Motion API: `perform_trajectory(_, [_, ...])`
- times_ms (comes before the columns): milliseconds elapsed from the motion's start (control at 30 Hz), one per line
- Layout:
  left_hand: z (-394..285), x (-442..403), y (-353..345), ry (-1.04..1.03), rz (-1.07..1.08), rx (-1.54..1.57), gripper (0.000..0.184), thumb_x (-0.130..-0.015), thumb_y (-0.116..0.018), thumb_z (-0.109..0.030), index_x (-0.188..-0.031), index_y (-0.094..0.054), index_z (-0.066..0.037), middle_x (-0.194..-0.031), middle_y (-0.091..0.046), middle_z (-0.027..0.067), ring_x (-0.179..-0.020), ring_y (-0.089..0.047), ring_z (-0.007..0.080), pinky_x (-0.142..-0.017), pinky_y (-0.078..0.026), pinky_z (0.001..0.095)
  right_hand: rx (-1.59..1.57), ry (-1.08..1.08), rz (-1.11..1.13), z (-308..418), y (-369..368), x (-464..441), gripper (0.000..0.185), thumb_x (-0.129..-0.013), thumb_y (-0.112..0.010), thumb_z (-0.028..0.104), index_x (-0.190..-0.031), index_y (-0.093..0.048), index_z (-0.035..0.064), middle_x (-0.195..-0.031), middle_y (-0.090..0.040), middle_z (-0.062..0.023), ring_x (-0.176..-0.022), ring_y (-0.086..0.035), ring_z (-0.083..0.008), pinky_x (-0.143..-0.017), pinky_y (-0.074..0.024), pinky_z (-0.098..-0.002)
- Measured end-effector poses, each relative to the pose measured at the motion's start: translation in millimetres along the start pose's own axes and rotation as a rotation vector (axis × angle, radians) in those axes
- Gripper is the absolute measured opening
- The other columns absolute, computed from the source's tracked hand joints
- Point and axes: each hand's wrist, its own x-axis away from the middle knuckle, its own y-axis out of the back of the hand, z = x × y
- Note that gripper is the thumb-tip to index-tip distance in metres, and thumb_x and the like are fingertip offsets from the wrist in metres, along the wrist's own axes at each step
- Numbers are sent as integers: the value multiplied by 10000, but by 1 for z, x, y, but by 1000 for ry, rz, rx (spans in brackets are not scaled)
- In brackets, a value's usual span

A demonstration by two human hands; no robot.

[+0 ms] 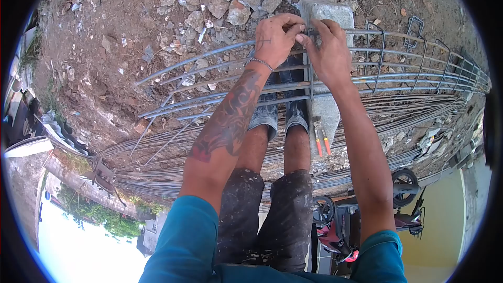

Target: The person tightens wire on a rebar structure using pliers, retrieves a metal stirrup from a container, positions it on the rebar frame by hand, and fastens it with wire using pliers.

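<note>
My left hand [276,41], at the end of the tattooed arm, is closed in a pinch at the top bar of a rebar cage [390,51]. Close beside it, my right hand [331,52] has its thumb and fingers drawn together at the same joint. Whatever lies between the fingertips is too small to make out. A square stirrup [312,76] crosses the long bars just below my hands. Under the bars is a concrete block [326,112]. Pincers with red and yellow handles [321,137] rest at the block's near end.
More stirrups [381,55] sit along the bars to the right, and others [414,31] lie on top. Bundles of thin rods [377,112] run beneath the cage. Broken stones [238,11] cover the soil [131,36]. Motorbikes [340,228] stand behind, at lower right.
</note>
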Motion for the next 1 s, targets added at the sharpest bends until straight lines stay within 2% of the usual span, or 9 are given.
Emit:
perform_trajectory(100, [-7,-1,4,25,30,-56,119,-813,-675,-77,-899,-699,2,-835,-707,95,-746,-671,162,-679,-521,273,-70,5,19,-4,-16,2,344,-802,-711,212,-1092,-645,39,-1120,-625,-110,-1029,-561,-318,-877,-467,-407])
perform_trajectory(200, [-7,3,1,-23,22,-89,108,-807,-674,-70,-885,-702,-1,-836,-706,94,-741,-674,170,-671,-522,278,-108,-49,-149,-2,-28,13,342,-758,-718,97,-1088,-642,46,-1091,-643,-100,-1022,-576,-299,-878,-470,-397])
perform_trajectory(367, [-6,6,-5,-182,-91,-201,85,-802,-679,-84,-867,-708,-36,-821,-701,97,-707,-670,183,-651,-519,291,-180,16,-270,-4,-41,20,313,-754,-707,62,-1057,-633,48,-1087,-633,-118,-1027,-571,-313,-894,-461,-405])
perform_trajectory(467, [-6,6,-7,-165,-100,-160,83,-797,-685,-94,-860,-710,-45,-789,-692,94,-683,-663,185,-642,-514,290,-299,29,-264,-2,-25,27,277,-769,-690,77,-1038,-635,39,-1077,-613,-137,-1030,-557,-326,-890,-453,-426])
perform_trajectory(533, [-9,7,-5,-108,-87,-131,80,-792,-684,-81,-855,-710,-41,-791,-689,86,-677,-655,179,-640,-508,284,-80,-265,-234,-15,-11,34,280,-793,-669,114,-1057,-628,26,-1070,-591,-151,-1024,-543,-339,-874,-449,-437])
perform_trajectory(700, [-8,8,-9,-145,-113,-93,86,-785,-686,-81,-855,-708,-36,-817,-688,90,-684,-642,179,-650,-505,288,63,-122,7,-11,-14,30,301,-817,-652,147,-1089,-617,24,-1065,-577,-168,-1019,-538,-345,-857,-454,-431])
perform_trajectory(800, [-12,8,-7,-154,-111,-82,87,-782,-686,-82,-852,-709,-36,-821,-687,93,-692,-638,188,-655,-504,291,-30,-178,53,-10,-15,30,296,-813,-649,135,-1082,-614,16,-1063,-578,-162,-1032,-532,-339,-880,-448,-428])
perform_trajectory(900, [-10,6,-6,-156,-107,-86,86,-777,-690,-83,-849,-712,-40,-820,-688,93,-699,-638,198,-662,-503,295,26,-155,98,-1,-9,25,284,-810,-631,100,-1077,-608,3,-1066,-577,-182,-1006,-567,-371,-861,-469,-446])
perform_trajectory(1000, [-10,6,-6,-180,-108,-96,87,-772,-698,-86,-848,-715,-46,-825,-691,93,-708,-640,208,-675,-505,302,141,-250,234,5,-10,21,274,-813,-601,63,-1075,-603,-16,-1075,-570,-226,-934,-603,-428,-814,-491,-470])
